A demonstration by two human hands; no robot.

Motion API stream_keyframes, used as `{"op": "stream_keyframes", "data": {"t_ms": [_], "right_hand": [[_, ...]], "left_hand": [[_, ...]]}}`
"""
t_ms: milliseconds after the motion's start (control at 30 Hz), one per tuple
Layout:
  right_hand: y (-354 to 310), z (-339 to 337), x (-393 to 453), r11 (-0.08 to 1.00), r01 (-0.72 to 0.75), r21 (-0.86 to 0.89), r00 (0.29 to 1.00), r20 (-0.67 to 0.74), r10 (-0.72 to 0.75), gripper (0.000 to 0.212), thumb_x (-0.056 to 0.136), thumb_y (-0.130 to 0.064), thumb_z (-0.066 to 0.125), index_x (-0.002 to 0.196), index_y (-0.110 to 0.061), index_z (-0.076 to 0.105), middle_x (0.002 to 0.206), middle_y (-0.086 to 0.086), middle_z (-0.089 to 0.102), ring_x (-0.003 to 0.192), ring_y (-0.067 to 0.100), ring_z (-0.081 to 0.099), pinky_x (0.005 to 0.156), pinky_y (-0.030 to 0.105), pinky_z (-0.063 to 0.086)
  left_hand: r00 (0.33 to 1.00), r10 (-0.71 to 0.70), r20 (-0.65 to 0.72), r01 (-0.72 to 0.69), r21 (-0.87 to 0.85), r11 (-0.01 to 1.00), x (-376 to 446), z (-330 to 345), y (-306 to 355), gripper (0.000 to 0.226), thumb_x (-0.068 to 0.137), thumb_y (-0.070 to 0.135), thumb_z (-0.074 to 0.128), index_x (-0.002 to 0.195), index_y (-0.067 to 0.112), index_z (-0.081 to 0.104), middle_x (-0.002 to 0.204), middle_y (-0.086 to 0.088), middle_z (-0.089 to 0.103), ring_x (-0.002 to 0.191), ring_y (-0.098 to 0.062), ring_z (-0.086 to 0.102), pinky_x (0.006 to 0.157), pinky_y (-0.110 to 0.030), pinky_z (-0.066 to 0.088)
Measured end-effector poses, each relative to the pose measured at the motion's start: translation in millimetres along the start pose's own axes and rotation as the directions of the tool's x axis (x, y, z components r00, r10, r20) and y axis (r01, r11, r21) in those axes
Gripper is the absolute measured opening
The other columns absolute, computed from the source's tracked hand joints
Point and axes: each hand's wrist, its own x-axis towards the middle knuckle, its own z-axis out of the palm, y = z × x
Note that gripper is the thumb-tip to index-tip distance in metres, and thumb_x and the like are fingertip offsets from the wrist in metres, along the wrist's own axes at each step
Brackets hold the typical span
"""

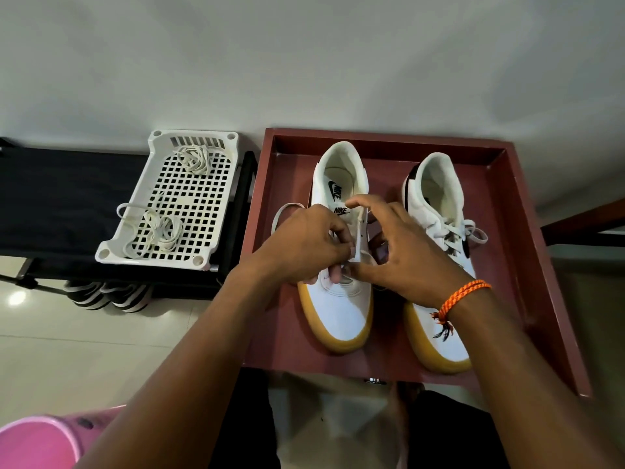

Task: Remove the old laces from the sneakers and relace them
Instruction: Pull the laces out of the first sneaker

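Observation:
Two white sneakers with tan soles stand in a dark red tray [527,252], toes toward me. Both my hands work over the left sneaker [338,309]. My left hand [304,245] pinches a white lace [359,228] at the eyelets. My right hand [402,252] hovers beside it, fingers spread and curved; whether it holds the lace is hidden. A loop of the same lace [282,211] sticks out to the left. The right sneaker [439,204] is laced and tied in a bow.
A white perforated basket [216,211] sits on a black rack to the left, holding two bundles of loose white laces [196,160]. Striped shoes [108,296] lie under the rack. A pink bucket [37,441] stands at the bottom left on the tiled floor.

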Motion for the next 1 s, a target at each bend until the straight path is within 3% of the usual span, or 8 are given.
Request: {"op": "stream_keyframes", "data": {"t_ms": [233, 367, 433, 567, 633, 800, 900, 1000], "right_hand": [[-0.4, 6.7, 1.5, 1.0, 0.0, 0.025, 0.996, -0.088, 0.002, 0.085, 0.071, -0.036, 0.095, 0.136, -0.05, 0.041, 0.123, -0.01, 0.049, 0.093, 0.005, 0.06, 0.076, 0.024, 0.05], [1.0, 8.8, 2.8, 0.998, -0.01, 0.06, 0.989, -0.144, 0.018, 0.08, 0.068, -0.038, 0.095, 0.13, -0.045, 0.044, 0.116, -0.006, 0.054, 0.096, 0.012, 0.062, 0.081, 0.037, 0.058], [0.0, 11.5, 3.9, 0.998, -0.008, 0.064, 0.986, -0.163, 0.018, 0.079, 0.069, -0.038, 0.094, 0.129, -0.045, 0.043, 0.117, -0.005, 0.055, 0.097, 0.013, 0.063, 0.083, 0.041, 0.059], [-3.6, 17.5, 3.1, 0.998, 0.002, 0.068, 0.989, -0.148, 0.008, 0.081, 0.074, -0.039, 0.091, 0.137, -0.051, 0.041, 0.125, -0.011, 0.048, 0.101, 0.009, 0.062, 0.089, 0.042, 0.059], [-4.3, 19.3, 2.3, 0.998, 0.005, 0.062, 0.989, -0.151, 0.005, 0.077, 0.079, -0.044, 0.085, 0.142, -0.051, 0.039, 0.127, -0.012, 0.046, 0.105, 0.009, 0.061, 0.089, 0.044, 0.059], [-7.9, 23.9, 1.4, 0.999, 0.001, 0.045, 0.981, -0.193, 0.008, 0.069, 0.087, -0.038, 0.076, 0.144, -0.047, 0.039, 0.125, -0.011, 0.045, 0.094, 0.008, 0.063, 0.08, 0.042, 0.06], [-10.0, 25.1, 1.9, 0.999, 0.0, 0.052, 0.979, -0.202, 0.01, 0.067, 0.085, -0.037, 0.076, 0.142, -0.048, 0.042, 0.122, -0.01, 0.046, 0.09, 0.01, 0.064, 0.078, 0.042, 0.06], [-9.7, 24.3, 1.7, 0.999, -0.007, 0.038, 0.98, -0.2, 0.014, 0.068, 0.084, -0.038, 0.075, 0.142, -0.047, 0.042, 0.121, -0.011, 0.046, 0.091, 0.012, 0.064, 0.077, 0.044, 0.061]], "left_hand": [[0.993, -0.08, -0.09, 0.058, -0.232, 0.971, -4.5, -7.5, 3.0, 0.023, 0.096, 0.005, 0.062, 0.075, 0.0, 0.07, 0.055, -0.012, 0.063, 0.038, -0.02, 0.052, 0.041, -0.023, 0.045], [0.973, -0.19, -0.131, 0.119, -0.421, 0.899, -1.5, -11.3, 3.7, 0.049, 0.101, 0.017, 0.06, 0.051, 0.012, 0.061, 0.045, -0.003, 0.051, 0.038, -0.016, 0.044, 0.07, -0.052, 0.064], [0.958, -0.23, -0.169, 0.138, -0.433, 0.891, 3.1, -11.6, -1.7, 0.056, 0.101, 0.024, 0.062, 0.046, 0.016, 0.059, 0.05, -0.006, 0.054, 0.041, -0.02, 0.047, 0.071, -0.057, 0.066], [0.869, 0.03, -0.495, 0.005, 0.07, 0.998, 13.1, -12.9, -22.0, 0.043, 0.098, 0.032, 0.067, 0.061, 0.013, 0.058, 0.061, 0.01, 0.059, 0.054, -0.016, 0.056, 0.057, -0.036, 0.056], [0.831, 0.159, -0.533, -0.075, 0.175, 0.982, 14.7, -11.6, -24.6, 0.024, 0.097, 0.035, 0.07, 0.076, 0.023, 0.068, 0.088, 0.01, 0.059, 0.076, -0.01, 0.06, 0.069, -0.035, 0.054], [0.876, 0.317, -0.362, -0.175, 0.373, 0.911, 12.2, -2.2, -24.8, 0.011, 0.097, 0.04, 0.067, 0.1, 0.036, 0.077, 0.163, 0.006, 0.03, 0.141, -0.027, 0.038, 0.1, -0.048, 0.05], [0.94, 0.272, -0.207, -0.163, 0.431, 0.888, 9.7, 3.2, -23.8, 0.019, 0.098, 0.031, 0.064, 0.11, 0.031, 0.079, 0.175, 0.012, 0.002, 0.158, -0.028, 0.013, 0.116, -0.062, 0.038], [0.957, 0.236, -0.171, -0.149, 0.408, 0.901, 10.2, 4.8, -23.8, 0.013, 0.098, 0.022, 0.066, 0.1, 0.025, 0.078, 0.175, 0.015, -0.003, 0.158, -0.02, 0.006, 0.12, -0.065, 0.03]]}}
